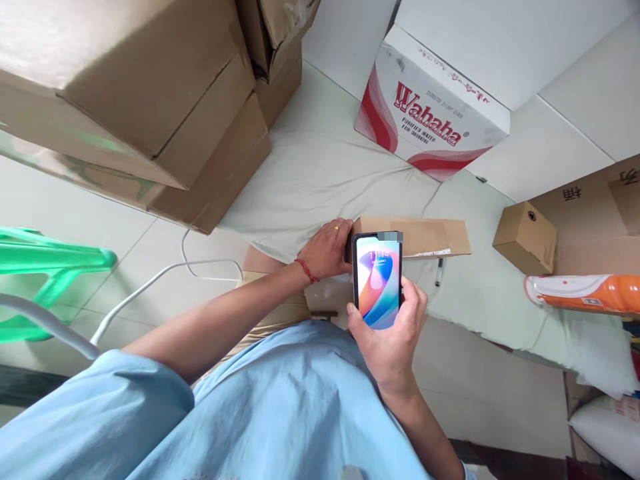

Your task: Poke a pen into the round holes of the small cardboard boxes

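My right hand (393, 340) is closed round a smartphone (376, 287) in a dark case, thumb on one edge and fingers on the other. The phone is upright with its screen lit, showing a clock over a colourful wallpaper. Behind the phone lies a long, narrow brown cardboard box (435, 237) on the cloth-covered table (320, 173); the phone hides part of it. My left hand (327, 250), with a red cord bracelet at the wrist, grips the left end of that box. Some of its fingertips are hidden.
Large cardboard boxes (210, 113) are stacked at the left. A white and red water carton (430, 113) stands at the back. To the right are a small box (525, 237), an orange bottle (590, 292) and a marker (439, 272). A green stool (55, 257) and a white cable (145, 293) are lower left.
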Demonstrator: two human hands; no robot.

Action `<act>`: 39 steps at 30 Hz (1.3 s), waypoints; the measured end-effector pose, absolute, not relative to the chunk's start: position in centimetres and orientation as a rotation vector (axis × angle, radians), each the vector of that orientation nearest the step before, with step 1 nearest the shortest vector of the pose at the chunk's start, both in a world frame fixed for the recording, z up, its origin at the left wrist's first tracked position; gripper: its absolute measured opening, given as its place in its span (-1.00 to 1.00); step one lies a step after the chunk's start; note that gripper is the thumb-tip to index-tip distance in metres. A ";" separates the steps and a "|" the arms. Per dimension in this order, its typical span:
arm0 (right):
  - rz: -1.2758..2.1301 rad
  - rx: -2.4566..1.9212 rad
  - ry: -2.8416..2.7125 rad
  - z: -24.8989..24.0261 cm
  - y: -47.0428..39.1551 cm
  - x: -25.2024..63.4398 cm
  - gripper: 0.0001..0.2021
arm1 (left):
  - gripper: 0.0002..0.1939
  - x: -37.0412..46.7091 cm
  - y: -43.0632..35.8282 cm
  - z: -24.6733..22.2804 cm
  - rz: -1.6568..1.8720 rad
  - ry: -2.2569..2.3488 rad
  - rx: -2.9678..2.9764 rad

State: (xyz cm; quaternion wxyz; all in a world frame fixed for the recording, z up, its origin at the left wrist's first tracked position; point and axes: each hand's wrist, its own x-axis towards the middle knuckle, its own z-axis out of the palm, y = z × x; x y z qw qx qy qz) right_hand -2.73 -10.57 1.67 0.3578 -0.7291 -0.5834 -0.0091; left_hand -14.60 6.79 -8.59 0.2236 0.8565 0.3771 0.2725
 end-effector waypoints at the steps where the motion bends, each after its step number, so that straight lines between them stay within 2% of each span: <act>1: -0.026 -1.882 -1.503 1.7 -10.6 -2.7 -0.25 | -0.33 -14.6 6.8 -8.7 0.753 1.045 2.365; 9: -0.038 -1.884 -1.402 0.9 -11.0 -0.1 -0.19 | -0.14 -14.8 6.8 -8.5 0.702 1.050 2.395; 16: -0.303 -2.281 -0.964 -0.2 -11.8 12.6 -0.13 | -0.10 -14.9 6.8 -8.5 0.693 1.060 2.375; 21: -0.061 -2.681 -0.699 -1.6 -13.3 19.2 -0.08 | -0.07 -14.8 6.8 -8.8 0.717 1.077 2.362; 25: 0.111 -2.800 -0.633 -3.3 -13.9 20.9 -0.01 | -0.06 -14.9 6.8 -8.7 0.708 1.057 2.374; 28: 0.151 -2.796 -0.634 -4.0 -13.5 21.1 0.00 | -0.08 -14.9 6.9 -8.6 0.708 1.046 2.352; 32: 0.046 -2.624 -0.853 -3.4 -12.3 20.6 -0.11 | -0.09 -15.0 7.1 -8.1 0.699 1.054 2.246; 34: 0.075 -2.407 -0.941 -2.5 -11.9 20.0 -0.04 | -0.08 -15.2 7.2 -7.5 0.721 1.023 2.105; 37: 0.362 -2.119 -1.023 -1.1 -11.9 18.6 0.17 | -0.10 -16.4 6.9 -6.0 0.774 0.927 1.773; 39: 0.541 -1.977 -1.074 -0.6 -12.3 17.6 0.23 | -0.13 -17.7 6.3 -4.9 0.750 0.839 1.563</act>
